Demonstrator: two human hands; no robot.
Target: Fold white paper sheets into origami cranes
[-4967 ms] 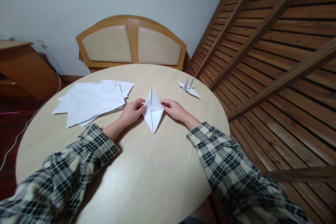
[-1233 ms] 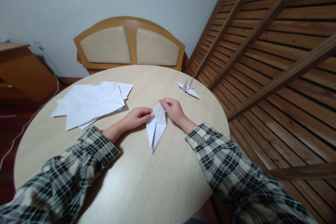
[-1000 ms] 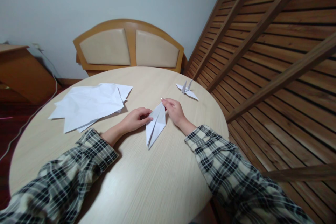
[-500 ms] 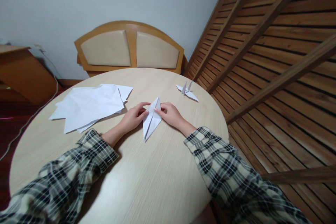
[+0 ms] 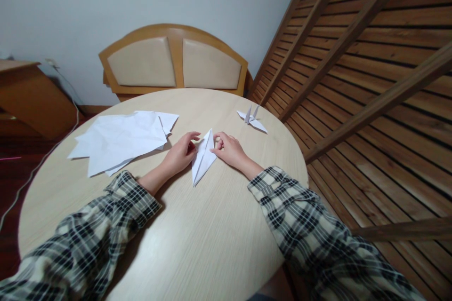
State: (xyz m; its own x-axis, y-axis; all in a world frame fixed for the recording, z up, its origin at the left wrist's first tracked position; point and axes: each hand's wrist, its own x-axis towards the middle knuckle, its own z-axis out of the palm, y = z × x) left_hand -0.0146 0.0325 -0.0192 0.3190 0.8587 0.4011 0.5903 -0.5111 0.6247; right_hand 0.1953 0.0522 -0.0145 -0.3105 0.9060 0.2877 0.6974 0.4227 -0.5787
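Note:
A half-folded white paper shape [image 5: 202,160], long and pointed at both ends, lies on the round light-wood table [image 5: 197,240]. My left hand [image 5: 181,153] grips its left edge near the top, fingers curled onto the paper. My right hand [image 5: 229,148] pinches the right edge of the same piece just below its upper tip. Both sleeves are plaid.
A loose pile of white sheets [image 5: 122,138] lies to the left of my hands. A finished white paper crane [image 5: 252,118] stands at the table's far right. A wooden chair [image 5: 174,62] is behind the table; slatted wood panels [image 5: 370,80] fill the right side.
The paper went from a wide kite shape to a narrower, tilted one. Over the last second both hands drew in to its upper part and it swung slightly left.

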